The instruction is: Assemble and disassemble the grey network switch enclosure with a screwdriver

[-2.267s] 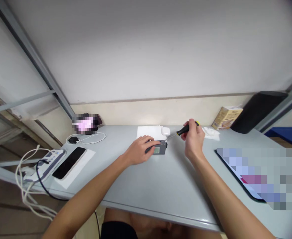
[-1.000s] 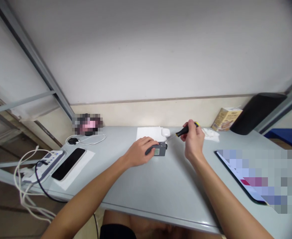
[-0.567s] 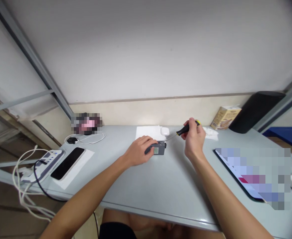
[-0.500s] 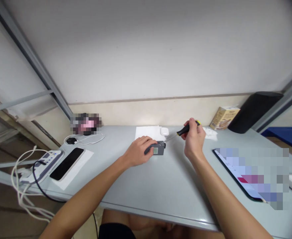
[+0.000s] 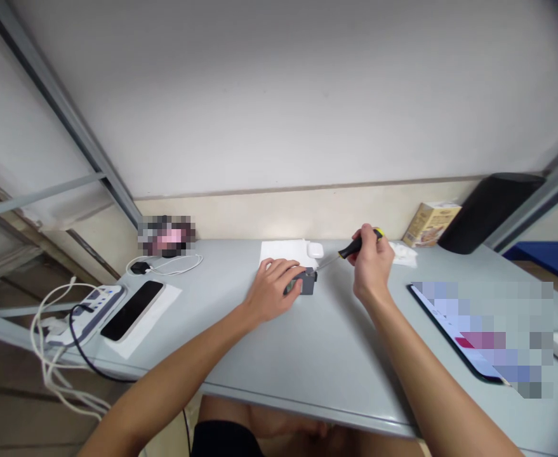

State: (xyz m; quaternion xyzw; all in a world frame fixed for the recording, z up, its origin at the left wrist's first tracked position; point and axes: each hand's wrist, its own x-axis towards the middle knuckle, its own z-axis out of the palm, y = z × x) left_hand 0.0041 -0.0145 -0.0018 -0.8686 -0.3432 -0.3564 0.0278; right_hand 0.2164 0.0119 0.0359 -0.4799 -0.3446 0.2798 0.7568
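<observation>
A small dark grey box-shaped device (image 5: pixel 308 285) rests on the grey desk (image 5: pixel 279 355), with a pale label or screen partly hidden by fingers. My left hand (image 5: pixel 273 289) is closed around its left part, thumb on the near side and fingers over the top. In my right hand (image 5: pixel 372 263) is a screwdriver (image 5: pixel 350 248) with a black and yellow handle, fingers wrapped round it. Its thin metal shaft slants down to the left, and the tip meets the top right of the device; the exact contact point is too small to make out.
Behind the device lie white paper (image 5: pixel 283 251) and a white earbud case (image 5: pixel 315 250). At left are a phone (image 5: pixel 133 311), a power strip (image 5: pixel 86 314) and cables. A tablet (image 5: pixel 459 336), a carton (image 5: pixel 431 224) and a black cylinder (image 5: pixel 491 212) stand or lie at right.
My left hand has shifted slightly right along the device, and its thumb now covers more of the pale label. The screwdriver has stayed nearly in place.
</observation>
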